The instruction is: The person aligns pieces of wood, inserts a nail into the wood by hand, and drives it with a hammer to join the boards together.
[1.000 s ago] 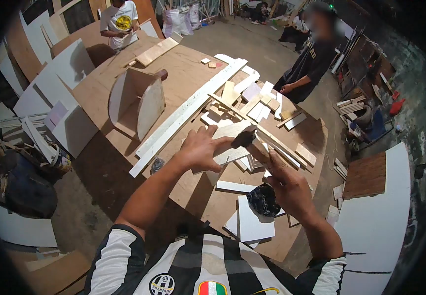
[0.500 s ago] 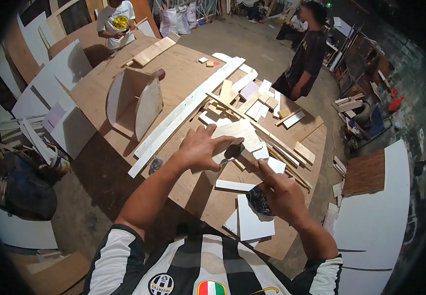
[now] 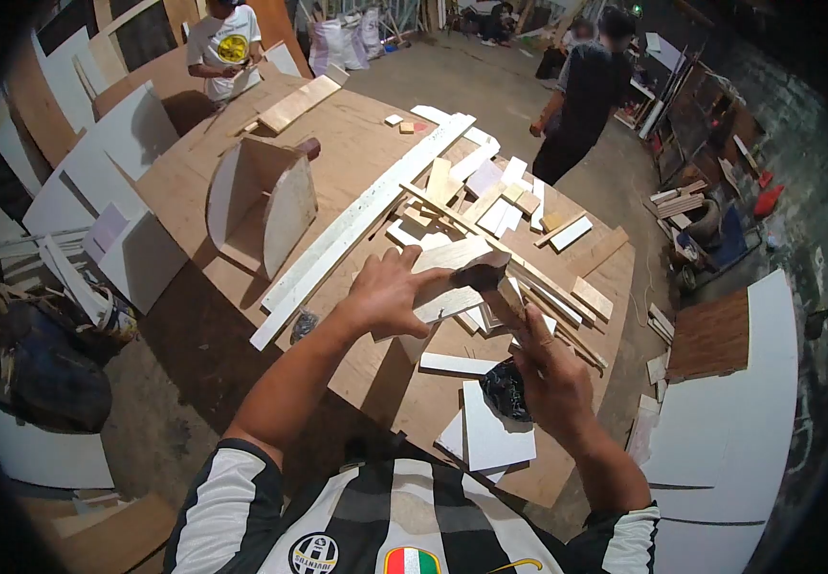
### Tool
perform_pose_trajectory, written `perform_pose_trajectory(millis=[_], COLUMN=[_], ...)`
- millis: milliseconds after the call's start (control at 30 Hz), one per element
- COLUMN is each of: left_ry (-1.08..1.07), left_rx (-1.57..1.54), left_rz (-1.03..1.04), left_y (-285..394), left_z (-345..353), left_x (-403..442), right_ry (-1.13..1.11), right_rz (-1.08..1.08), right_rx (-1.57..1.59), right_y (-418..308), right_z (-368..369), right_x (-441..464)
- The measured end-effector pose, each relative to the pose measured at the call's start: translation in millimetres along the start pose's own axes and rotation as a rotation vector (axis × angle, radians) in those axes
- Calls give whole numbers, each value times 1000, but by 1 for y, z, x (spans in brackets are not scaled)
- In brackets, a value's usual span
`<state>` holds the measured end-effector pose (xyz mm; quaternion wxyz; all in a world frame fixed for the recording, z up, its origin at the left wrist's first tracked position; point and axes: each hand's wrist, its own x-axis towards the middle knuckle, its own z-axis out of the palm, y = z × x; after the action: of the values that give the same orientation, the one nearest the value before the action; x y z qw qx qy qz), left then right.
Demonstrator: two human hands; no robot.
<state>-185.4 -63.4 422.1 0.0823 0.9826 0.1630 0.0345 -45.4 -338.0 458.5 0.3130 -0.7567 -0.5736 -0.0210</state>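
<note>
My right hand [image 3: 550, 368] is wrapped round the wooden handle of a hammer [image 3: 500, 292], its dark head raised close to my left fingertips. My left hand [image 3: 387, 292] grips the left edge of a pale wooden board [image 3: 450, 277], thumb and fingers spread around it. A small dark nail seems to stand at the board's near edge, too small to make out surely. Below my right hand lies a black plastic bag [image 3: 505, 390], beside a white square panel [image 3: 498, 428].
The brown tabletop [image 3: 361, 120] bears long white strips [image 3: 366, 230], a curved wooden shelf piece [image 3: 263, 206] and many offcuts [image 3: 514, 206]. One person [image 3: 225, 48] stands at the far left, another in dark clothes [image 3: 581, 96] beyond the table. White panels [image 3: 720, 411] lean at right.
The hammer dipped toward the board's edge, then rose again with my right hand. My left hand has stayed on the board. The person in dark clothes has moved left and turned.
</note>
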Motion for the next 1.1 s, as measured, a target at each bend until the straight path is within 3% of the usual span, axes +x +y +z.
perform_pose_trajectory(millis=[67,200,233,333,367,433,567,700,800,900,1100], left_ry=[-43,-93,-95,17,-14,-41,6,-40,-42,-128,-24], left_rx=[-19,-78,-78,-7,-25,-37,6,-11,-57,-97,-6], left_rz=[1,-45,-44,15,14,17,20,20,-5,-42,12], left_y=[5,5,3,1,1,2,-2,-1,2,7,3], left_z=[-11,-10,-6,-1,-4,-7,2,-4,-5,-15,-3], left_x=[0,2,2,1,2,3,2,4,4,5,3], right_ry=[-157,-211,-98,-25,-29,-247,-38,-214,-95,-212,-213], right_rz=[-20,9,-20,-2,0,48,15,33,19,79,55], right_rx=[-40,-78,-23,24,23,-126,-48,-171,-74,-165,-214], right_y=[5,-4,-3,1,0,-2,2,-1,-3,-3,-6], right_z=[12,3,5,8,7,4,3,2,1,7,-1], right_x=[-11,-3,-1,-6,-7,-5,-3,-2,-3,-7,-5])
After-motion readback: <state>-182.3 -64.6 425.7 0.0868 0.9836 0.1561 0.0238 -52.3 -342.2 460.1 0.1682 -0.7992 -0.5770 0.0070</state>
